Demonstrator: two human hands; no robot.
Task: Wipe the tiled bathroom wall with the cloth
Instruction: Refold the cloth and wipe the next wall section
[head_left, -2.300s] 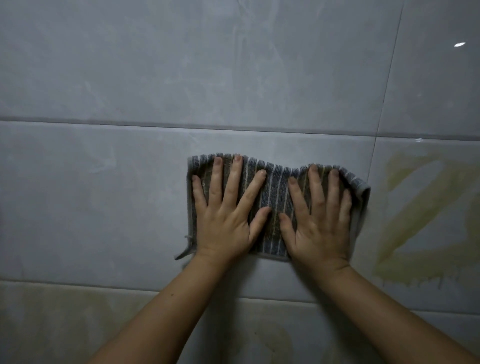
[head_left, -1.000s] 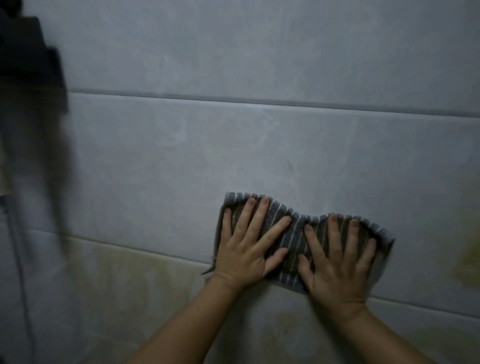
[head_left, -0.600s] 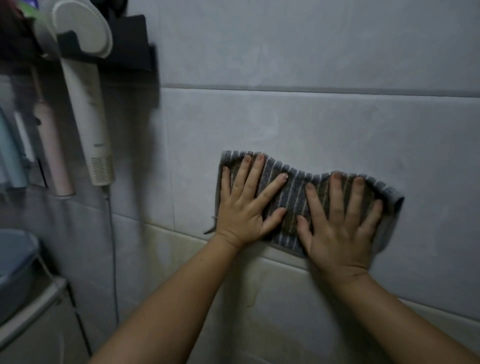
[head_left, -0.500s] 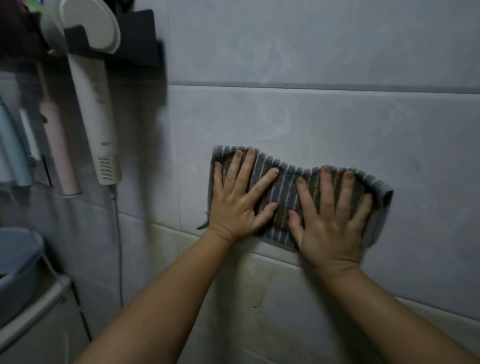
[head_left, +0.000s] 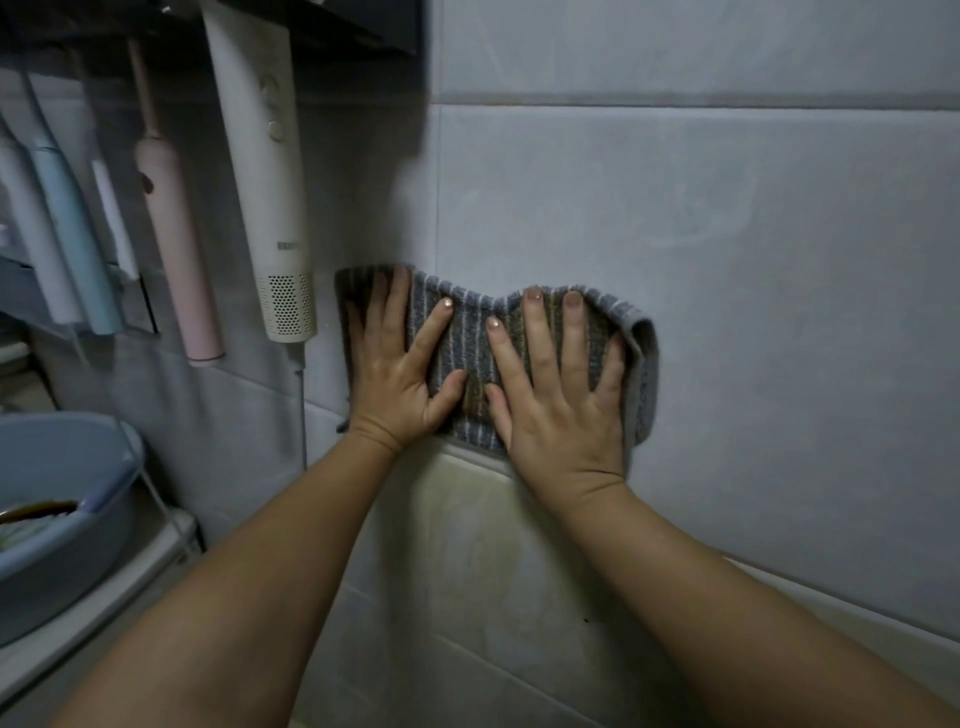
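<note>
A grey striped cloth (head_left: 470, 340) lies flat against the grey tiled wall (head_left: 727, 234), just above a grout line. My left hand (head_left: 402, 382) presses its left half with straight, spread fingers. My right hand (head_left: 558, 410) presses its right half the same way, thumbs almost touching. The cloth's right edge is folded over beside my little finger. A yellowish stain (head_left: 467, 530) marks the tile below the cloth.
A white hair dryer (head_left: 267, 202) hangs just left of the cloth, its cord running down the wall. Further left hang a pink electric toothbrush (head_left: 174, 249) and a pale blue one (head_left: 72, 239). A blue basin (head_left: 57, 499) sits on a rack at lower left.
Both hands slid the cloth leftward along the wall, from beside the yellow streaks to next to the hair dryer. The hands stayed flat on the cloth throughout.
</note>
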